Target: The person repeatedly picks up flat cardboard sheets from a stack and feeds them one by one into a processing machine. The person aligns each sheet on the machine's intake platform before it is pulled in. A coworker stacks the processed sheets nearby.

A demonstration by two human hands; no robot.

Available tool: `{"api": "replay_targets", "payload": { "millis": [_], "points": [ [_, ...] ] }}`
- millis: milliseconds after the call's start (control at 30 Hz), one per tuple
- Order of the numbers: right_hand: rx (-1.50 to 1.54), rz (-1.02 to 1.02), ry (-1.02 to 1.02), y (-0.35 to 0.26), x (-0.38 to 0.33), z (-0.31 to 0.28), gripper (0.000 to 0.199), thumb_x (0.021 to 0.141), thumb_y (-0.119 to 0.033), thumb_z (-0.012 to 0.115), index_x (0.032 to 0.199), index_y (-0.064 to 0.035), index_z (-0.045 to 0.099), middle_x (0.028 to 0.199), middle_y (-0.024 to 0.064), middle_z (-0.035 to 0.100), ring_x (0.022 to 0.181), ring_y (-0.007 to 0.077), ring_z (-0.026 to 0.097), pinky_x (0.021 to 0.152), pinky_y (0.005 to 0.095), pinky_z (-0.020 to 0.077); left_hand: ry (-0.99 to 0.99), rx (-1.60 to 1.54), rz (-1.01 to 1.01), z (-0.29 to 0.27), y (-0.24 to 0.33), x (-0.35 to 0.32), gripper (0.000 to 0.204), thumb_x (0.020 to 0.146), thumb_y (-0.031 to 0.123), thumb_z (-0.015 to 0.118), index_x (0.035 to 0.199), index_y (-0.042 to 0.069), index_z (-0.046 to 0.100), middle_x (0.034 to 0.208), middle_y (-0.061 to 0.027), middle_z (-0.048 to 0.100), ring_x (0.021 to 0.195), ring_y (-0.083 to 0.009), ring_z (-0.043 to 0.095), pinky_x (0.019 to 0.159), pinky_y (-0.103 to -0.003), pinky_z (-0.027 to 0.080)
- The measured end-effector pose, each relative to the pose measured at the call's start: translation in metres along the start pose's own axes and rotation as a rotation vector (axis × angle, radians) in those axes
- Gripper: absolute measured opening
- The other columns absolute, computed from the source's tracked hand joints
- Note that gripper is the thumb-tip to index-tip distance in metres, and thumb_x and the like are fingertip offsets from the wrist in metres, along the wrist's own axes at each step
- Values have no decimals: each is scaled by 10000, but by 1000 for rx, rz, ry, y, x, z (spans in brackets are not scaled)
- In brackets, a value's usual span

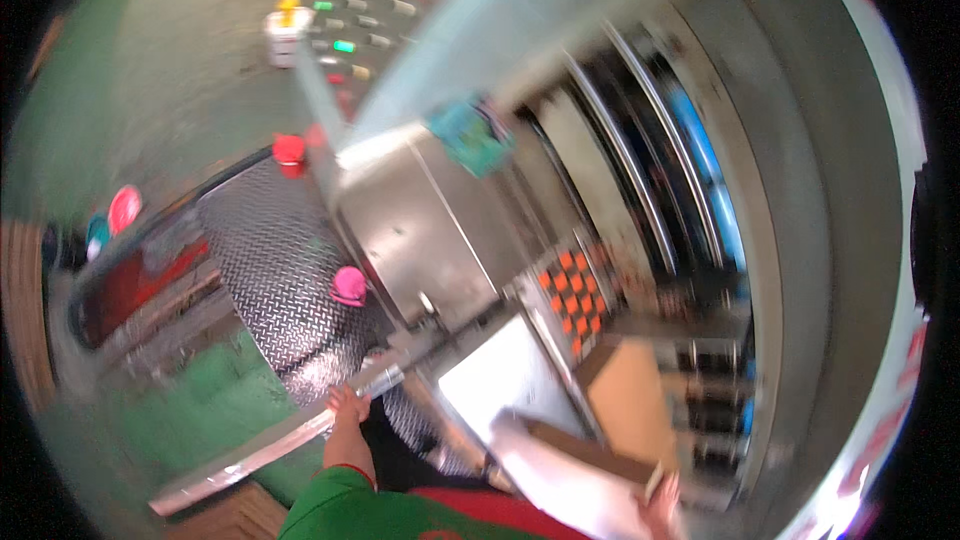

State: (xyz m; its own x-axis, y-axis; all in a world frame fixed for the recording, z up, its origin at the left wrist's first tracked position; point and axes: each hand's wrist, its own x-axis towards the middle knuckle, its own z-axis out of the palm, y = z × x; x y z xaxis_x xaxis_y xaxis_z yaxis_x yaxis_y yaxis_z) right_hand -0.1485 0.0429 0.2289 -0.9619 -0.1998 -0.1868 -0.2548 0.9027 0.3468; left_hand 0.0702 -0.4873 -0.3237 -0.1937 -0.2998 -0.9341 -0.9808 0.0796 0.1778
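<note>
At the lower middle, my left hand (350,404) grips a long, pale metal bar (255,453) that slants from the lower left up to the machine's edge. My right hand (660,507), at the lower right, is closed at the end of a pale, box-like piece (575,480) with a brown side. Blur hides part of its fingers and the exact kind of that piece. Beyond it are a bright white flat surface (505,368) and a tan panel (632,402).
A large machine with metal rods (620,155) fills the right side. Near the middle are a steel cover (425,230), a teal cloth or bag (470,135) and an orange-black checkered block (573,300). A pink object (348,286) and a red container (289,155) stand by treadplate flooring (270,250).
</note>
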Motion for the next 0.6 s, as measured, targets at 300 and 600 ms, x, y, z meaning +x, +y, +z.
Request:
{"api": "replay_targets", "payload": {
  "millis": [300, 600],
  "points": [
    [435, -6, 265, -12, -40, 5, 816, 786, -309, 850, 1439, -20, 456, 1425, 220, 510, 1392, 425, 440, 1176, 548, 318, 872, -144, 820, 22, 75, -136, 486, 1035, 277, 570, 1422, -12, 512, 1524, -220, 455, 1423, -359, 433, 1187, -545, 283],
    [560, -115, 356, 5, -78, 21, 856, 783, -251, 830, 1482, 16, 414, 1370, 197, 509, 1343, 363, 477, 1163, 512, 347, -147, -213, 1731, 140, 262, -423, 847, 1055, 669, 320, 1540, -21, 403, 1564, -198, 457, 1482, -311, 394, 1241, -457, 253]
  ]
}}
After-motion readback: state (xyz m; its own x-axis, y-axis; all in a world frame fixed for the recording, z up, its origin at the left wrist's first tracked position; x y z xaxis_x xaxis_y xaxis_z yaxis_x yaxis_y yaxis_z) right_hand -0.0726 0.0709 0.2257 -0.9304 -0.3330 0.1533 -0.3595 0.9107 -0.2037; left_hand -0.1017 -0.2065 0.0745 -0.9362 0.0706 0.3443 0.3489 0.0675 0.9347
